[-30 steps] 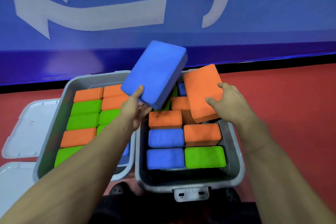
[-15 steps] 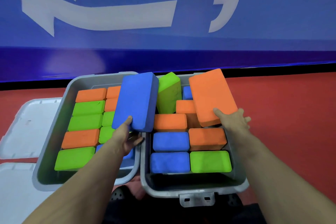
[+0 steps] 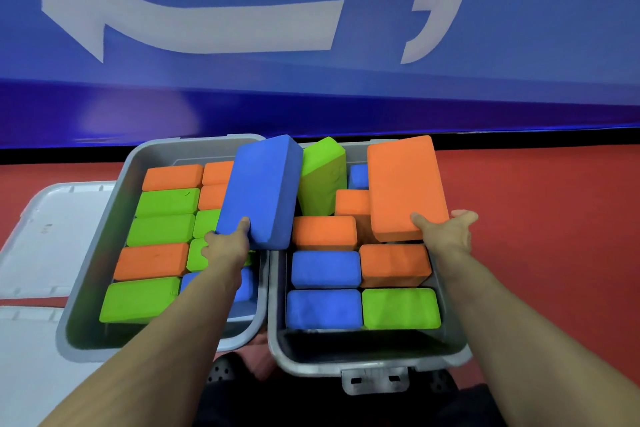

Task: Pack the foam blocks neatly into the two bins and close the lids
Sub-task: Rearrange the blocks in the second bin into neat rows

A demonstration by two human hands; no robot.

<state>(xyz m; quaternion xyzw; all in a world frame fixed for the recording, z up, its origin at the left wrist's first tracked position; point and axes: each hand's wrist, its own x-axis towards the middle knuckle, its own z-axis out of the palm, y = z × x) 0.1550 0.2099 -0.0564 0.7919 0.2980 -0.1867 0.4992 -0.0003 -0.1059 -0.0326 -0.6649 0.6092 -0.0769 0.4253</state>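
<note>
Looking down from the head camera, two grey bins sit side by side on a red floor, both mostly filled with foam blocks. The left hand (image 3: 227,246) grips the near end of a blue block (image 3: 261,191), thumb on its top face and fingers curled beneath, holding it raised and tilted over the seam between the left bin (image 3: 104,246) and the right bin (image 3: 453,343). Its long axis runs away from the person, far end higher. The right hand (image 3: 448,232) holds the near end of an orange block (image 3: 405,184) the same way, thumb on top; the fingers under it are hidden. That block also points away, above the far right corner of the right bin.

Judging by the layout, the next move turns on the right bin's far half, where a green block (image 3: 322,173) stands tilted and loose; the right hand is nearer that gap.

Two white lids (image 3: 52,229) lie open on the floor to the left. A blue wall (image 3: 519,28) with white lettering rises behind the bins.
</note>
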